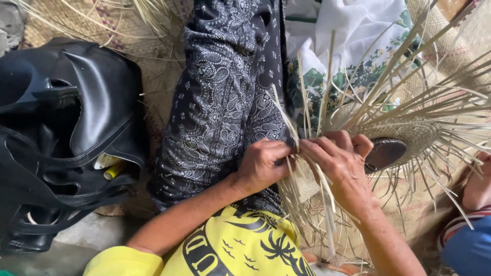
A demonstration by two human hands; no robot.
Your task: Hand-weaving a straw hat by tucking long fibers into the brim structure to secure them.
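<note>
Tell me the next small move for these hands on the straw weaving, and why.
Probably draw the pinched strip across its neighbours and snug it down. Both the left hand and right hand grip strips at the woven edge, and many loose strips fan out unwoven.

Home floor-level craft spot — a place for hand weaving, not a factory bench. The person sits on a tan woven straw floor mat (153,76) with legs stretched out. A half-made pale straw woven piece (409,134) with long loose strips fanning out lies on the right. A black leather shoulder bag (66,133) sits open on the left, near bare grey concrete floor (87,237). White floral-print cloth (353,46) lies at the far side — household stuff, no machines.
</note>
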